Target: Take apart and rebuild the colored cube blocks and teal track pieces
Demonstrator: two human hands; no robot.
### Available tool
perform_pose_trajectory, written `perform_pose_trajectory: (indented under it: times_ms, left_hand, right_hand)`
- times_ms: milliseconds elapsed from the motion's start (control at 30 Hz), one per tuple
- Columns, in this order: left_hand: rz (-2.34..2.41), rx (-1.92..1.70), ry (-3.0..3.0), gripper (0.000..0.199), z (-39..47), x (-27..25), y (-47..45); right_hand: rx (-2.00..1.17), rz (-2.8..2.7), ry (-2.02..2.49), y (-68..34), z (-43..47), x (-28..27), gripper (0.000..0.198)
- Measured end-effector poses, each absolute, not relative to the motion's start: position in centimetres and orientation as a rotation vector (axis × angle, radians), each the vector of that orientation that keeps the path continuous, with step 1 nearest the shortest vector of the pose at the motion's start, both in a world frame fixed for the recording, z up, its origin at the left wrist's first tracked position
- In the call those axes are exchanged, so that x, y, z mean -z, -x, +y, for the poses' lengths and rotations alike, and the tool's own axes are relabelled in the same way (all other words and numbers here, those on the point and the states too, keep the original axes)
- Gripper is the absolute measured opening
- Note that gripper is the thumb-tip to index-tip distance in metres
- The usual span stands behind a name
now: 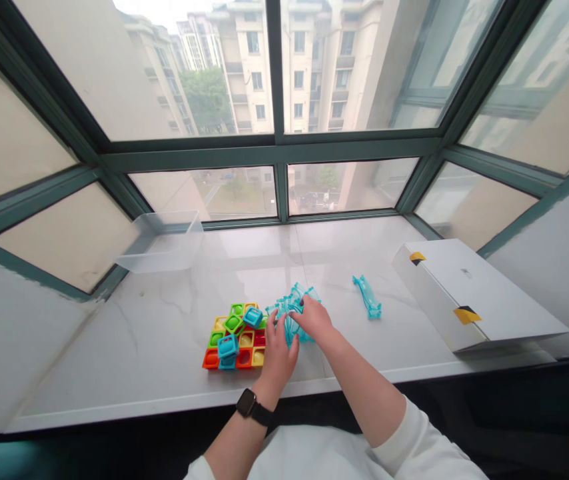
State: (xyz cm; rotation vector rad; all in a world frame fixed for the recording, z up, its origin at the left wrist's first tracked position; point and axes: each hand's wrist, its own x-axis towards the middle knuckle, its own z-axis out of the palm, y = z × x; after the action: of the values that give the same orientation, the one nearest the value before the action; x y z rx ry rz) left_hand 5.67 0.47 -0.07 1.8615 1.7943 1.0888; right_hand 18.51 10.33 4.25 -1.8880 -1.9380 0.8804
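Note:
A pile of translucent turquoise plastic pieces point(292, 308) lies on the white ledge in front of me. My right hand point(315, 320) reaches into the pile from the right, its fingers bent and pinched on one of these pieces; the fingertips partly hide it. At the pile's near left side, my left hand point(278, 350) has its fingers and thumb apart, with the fingertips against the pieces. Just left of it sit colourful square plastic blocks point(234, 340) in red, yellow, green and blue, some stacked on others. Apart on the right lies a single turquoise plastic piece point(367, 297).
A clear plastic bin point(164, 260) stands at the back left by the window. To the right is a white box point(479, 293) with black and yellow tabs. Green window frames point(189, 160) bound the back, and the ledge's front edge point(139, 408) runs before me.

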Motion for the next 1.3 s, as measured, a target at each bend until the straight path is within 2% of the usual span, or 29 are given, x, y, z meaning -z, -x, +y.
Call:
perform_pose_trajectory:
  times_ms: [100, 333, 467, 600, 767, 1033, 1200, 1300]
  left_hand:
    - [1.799, -1.068, -1.879, 0.053, 0.6, 0.8, -5.7]
    - [1.877, -0.959, -1.930, 0.057, 0.7, 1.1, -6.0]
    - [1.924, -0.950, -1.977, 0.052, 1.0, 1.9, -6.2]
    - [1.964, -0.958, -2.056, 0.054, 1.4, 2.7, -6.2]
    - [2.054, -0.891, -2.150, 0.056, 1.6, 2.5, -6.3]
    - [2.166, -0.684, -2.247, 0.038, 2.3, 2.2, -6.8]
    - [2.125, -0.663, -2.282, 0.043, 1.8, 1.6, -6.9]
    - [2.084, -0.681, -2.308, 0.045, 1.4, 1.0, -6.7]
  right_hand:
    - [-0.884, -1.944, 1.879, -19.2, 10.7, -3.9, 0.042]
    - [-0.922, -1.999, 1.803, -20.2, 10.4, -4.2, 0.039]
    - [-0.805, -2.010, 1.838, -20.9, 10.3, -4.6, 0.041]
    - [-0.676, -2.005, 1.895, -21.9, 10.7, -5.2, 0.041]
    - [-0.786, -2.118, 1.811, -22.8, 10.7, -6.2, 0.050]
    - [-1.062, -2.222, 1.723, -25.8, 10.4, -8.5, 0.059]
    - [-0.785, -2.123, 1.708, -25.5, 11.4, -8.0, 0.049]
    - [-0.769, -2.142, 1.661, -23.7, 12.4, -6.5, 0.038]
